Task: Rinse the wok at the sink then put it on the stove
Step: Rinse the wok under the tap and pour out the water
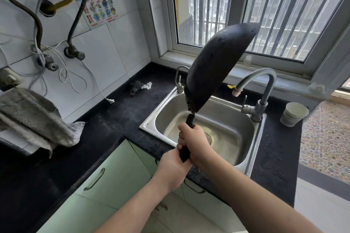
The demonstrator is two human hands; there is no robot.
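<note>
Both hands, left hand (173,170) below right hand (191,144), grip wrapped round handle of black round metal wok (217,66), tipped on edge above steel sink (246,159), probably draining; stove unseen.

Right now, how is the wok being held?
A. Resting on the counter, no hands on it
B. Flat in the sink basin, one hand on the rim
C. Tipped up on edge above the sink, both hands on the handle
C: the wok stands tilted on edge over the sink, with the left hand and right hand both gripping its black handle.
</note>
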